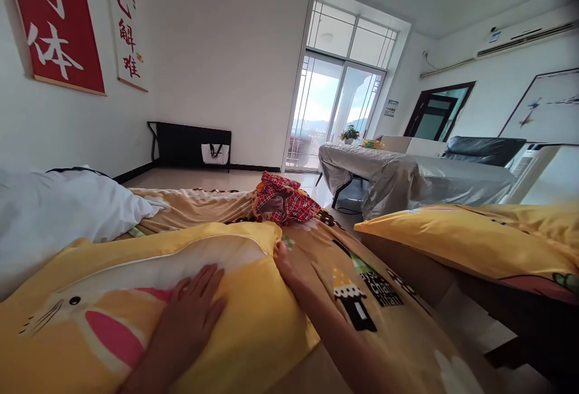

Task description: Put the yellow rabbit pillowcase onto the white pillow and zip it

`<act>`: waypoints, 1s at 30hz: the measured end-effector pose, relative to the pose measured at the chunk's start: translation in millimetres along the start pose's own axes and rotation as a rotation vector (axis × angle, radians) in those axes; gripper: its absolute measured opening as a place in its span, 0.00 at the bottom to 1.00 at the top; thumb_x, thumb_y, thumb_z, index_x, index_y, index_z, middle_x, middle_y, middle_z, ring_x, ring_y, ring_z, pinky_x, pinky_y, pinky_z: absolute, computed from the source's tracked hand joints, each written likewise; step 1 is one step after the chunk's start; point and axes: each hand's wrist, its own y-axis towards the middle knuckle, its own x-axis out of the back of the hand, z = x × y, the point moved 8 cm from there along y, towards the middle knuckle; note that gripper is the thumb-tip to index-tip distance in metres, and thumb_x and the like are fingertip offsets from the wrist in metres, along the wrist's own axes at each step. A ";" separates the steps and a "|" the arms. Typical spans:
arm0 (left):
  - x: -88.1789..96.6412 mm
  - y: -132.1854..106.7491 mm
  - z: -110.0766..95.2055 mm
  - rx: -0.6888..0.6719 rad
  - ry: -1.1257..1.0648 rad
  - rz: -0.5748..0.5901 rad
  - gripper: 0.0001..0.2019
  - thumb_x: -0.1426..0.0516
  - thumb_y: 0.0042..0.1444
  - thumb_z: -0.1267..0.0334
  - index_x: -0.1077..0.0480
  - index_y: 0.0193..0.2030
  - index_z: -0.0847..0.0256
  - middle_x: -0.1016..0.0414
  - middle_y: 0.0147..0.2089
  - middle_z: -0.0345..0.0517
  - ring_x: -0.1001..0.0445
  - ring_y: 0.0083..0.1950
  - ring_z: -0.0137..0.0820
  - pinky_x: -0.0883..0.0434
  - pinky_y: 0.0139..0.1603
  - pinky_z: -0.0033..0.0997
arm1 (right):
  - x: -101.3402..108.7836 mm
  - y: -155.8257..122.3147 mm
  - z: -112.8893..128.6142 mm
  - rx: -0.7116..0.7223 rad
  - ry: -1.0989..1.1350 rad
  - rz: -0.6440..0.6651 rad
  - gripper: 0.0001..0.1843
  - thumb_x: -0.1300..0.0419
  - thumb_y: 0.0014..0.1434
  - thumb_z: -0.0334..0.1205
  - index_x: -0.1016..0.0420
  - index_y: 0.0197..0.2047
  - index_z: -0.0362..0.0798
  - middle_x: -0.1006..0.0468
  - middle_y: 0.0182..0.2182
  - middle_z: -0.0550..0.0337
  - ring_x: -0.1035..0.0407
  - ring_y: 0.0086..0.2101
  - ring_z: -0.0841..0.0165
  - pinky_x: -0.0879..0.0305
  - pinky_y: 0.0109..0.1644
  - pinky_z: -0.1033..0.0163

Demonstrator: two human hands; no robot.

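Note:
A plump yellow pillow [244,315] with a printed rabbit face and pink ears lies in front of me. Flat on its top rests my left hand [194,297], fingers stretched out and slightly apart. At the pillow's far right corner, my right hand [284,261] has its fingers closed on the edge, though the fingertips are partly hidden. Under the pillow spreads a tan blanket [312,255] with printed houses and lettering. Just beyond that corner sits a crumpled red checked cloth [289,201].
White bedding [67,201] is heaped on the left. Another yellow pillow [434,231] lies at right on a brown box-like surface. Farther back stand a plastic-covered table [407,171], a black chair [482,149], and a black folded frame [190,143] against the wall.

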 end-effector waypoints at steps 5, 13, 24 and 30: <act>22.2 -9.9 21.1 0.096 0.149 -0.226 0.24 0.56 0.63 0.54 0.36 0.62 0.61 0.35 0.64 0.51 0.36 0.63 0.42 0.40 0.56 0.46 | 7.5 47.7 46.5 0.075 -0.018 -0.037 0.13 0.54 0.62 0.37 0.34 0.47 0.50 0.24 0.44 0.53 0.31 0.45 0.63 0.39 0.44 0.64; -6.7 9.1 10.0 0.074 0.182 -0.164 0.22 0.53 0.63 0.57 0.33 0.59 0.64 0.32 0.62 0.52 0.35 0.62 0.42 0.41 0.58 0.48 | 3.7 41.0 -38.5 -0.236 -0.127 0.248 0.11 0.43 0.62 0.44 0.29 0.39 0.43 0.25 0.35 0.57 0.30 0.36 0.68 0.34 0.41 0.61; -10.8 20.3 14.6 0.122 0.168 0.014 0.24 0.54 0.62 0.55 0.34 0.60 0.65 0.32 0.62 0.55 0.35 0.62 0.44 0.41 0.58 0.51 | -8.2 -13.4 -74.5 -0.171 -0.037 0.403 0.16 0.49 0.61 0.47 0.26 0.36 0.45 0.22 0.37 0.54 0.31 0.37 0.65 0.38 0.38 0.64; 20.5 70.4 -13.5 0.166 0.264 0.429 0.19 0.53 0.61 0.60 0.29 0.51 0.66 0.24 0.50 0.59 0.27 0.51 0.49 0.33 0.50 0.51 | -2.1 -14.4 -80.0 -0.144 -0.044 0.322 0.16 0.51 0.61 0.46 0.28 0.40 0.44 0.23 0.41 0.48 0.31 0.40 0.63 0.40 0.40 0.64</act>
